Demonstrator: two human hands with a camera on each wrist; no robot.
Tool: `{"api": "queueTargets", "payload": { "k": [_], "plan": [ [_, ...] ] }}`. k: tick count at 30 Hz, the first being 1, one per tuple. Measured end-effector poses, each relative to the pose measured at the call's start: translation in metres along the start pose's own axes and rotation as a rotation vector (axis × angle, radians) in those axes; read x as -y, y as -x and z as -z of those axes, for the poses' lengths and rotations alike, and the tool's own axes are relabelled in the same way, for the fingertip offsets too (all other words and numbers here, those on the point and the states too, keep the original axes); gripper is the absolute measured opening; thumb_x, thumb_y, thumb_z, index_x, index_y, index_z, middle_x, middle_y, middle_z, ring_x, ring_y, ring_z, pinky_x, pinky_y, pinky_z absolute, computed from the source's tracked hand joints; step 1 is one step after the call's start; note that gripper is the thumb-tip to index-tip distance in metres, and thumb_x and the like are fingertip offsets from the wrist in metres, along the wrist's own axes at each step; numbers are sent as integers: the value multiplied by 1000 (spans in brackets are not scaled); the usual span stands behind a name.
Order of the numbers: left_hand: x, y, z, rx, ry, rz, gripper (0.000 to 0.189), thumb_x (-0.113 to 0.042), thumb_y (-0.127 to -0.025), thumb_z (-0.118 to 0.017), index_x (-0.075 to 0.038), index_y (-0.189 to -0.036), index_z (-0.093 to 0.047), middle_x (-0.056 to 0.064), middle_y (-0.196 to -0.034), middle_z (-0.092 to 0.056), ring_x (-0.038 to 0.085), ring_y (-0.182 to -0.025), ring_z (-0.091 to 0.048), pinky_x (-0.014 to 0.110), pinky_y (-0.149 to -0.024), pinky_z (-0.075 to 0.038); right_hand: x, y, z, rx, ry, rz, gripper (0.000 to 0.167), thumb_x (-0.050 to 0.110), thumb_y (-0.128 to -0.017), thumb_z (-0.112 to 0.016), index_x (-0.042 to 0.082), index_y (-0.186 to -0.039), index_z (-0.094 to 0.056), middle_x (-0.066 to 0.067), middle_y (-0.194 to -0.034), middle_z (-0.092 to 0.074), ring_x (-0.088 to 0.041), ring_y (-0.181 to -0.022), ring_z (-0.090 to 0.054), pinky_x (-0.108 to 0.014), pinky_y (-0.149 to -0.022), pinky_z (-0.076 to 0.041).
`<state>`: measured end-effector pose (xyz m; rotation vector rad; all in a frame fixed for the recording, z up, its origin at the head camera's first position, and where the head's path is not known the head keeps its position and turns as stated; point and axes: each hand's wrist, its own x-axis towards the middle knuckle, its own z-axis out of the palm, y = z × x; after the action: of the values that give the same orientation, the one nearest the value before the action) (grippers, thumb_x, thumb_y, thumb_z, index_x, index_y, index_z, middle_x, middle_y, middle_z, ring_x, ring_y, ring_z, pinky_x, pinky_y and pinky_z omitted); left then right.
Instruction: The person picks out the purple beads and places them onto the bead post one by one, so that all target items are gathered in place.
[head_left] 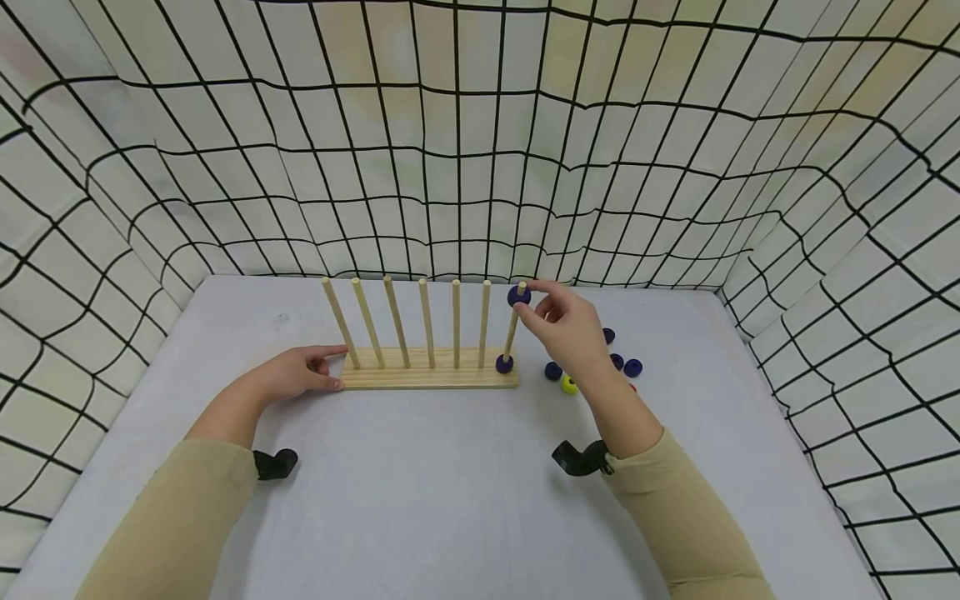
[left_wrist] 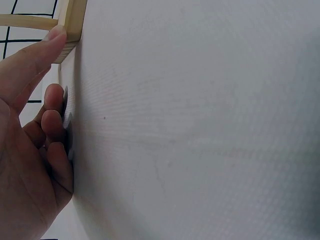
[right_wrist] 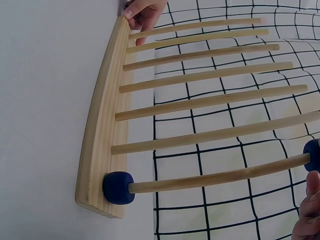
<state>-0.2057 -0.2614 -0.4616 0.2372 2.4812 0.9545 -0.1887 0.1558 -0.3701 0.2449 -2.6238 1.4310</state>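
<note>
White tabletop (head_left: 420, 492) under everything; two tan sleeves (head_left: 176, 508) angle forward across it. Wooden peg rack (head_left: 431, 380) stands between the hands, seven pegs up. Right hand (head_left: 566, 325) raised beside the rightmost peg, grip narrowed to thumb and forefinger, pinching a dark blue bead (head_left: 513, 296) threaded at the peg's top. Left hand (head_left: 300, 371) low, grip pinching the rack's left end, spare fingers curled. Second blue bead (head_left: 504, 364) at the rightmost peg's base; loose beads (head_left: 633, 367) near the right wrist.
</note>
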Motion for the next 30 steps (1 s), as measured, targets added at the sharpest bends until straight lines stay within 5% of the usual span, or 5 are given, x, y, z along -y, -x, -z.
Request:
{"api": "queueTargets", "payload": {
  "k": [30],
  "plan": [
    [1, 0, 0, -4, -6, 27, 76, -31, -88, -76, -5, -151, -40, 7, -92, -50, 21, -80, -43, 35, -70, -35, -25, 7, -17, 63, 90, -77, 40, 39, -93, -69, 22, -129, -64, -1, -85, -58, -21, -77, -51, -32, -57, -40]
  ]
}}
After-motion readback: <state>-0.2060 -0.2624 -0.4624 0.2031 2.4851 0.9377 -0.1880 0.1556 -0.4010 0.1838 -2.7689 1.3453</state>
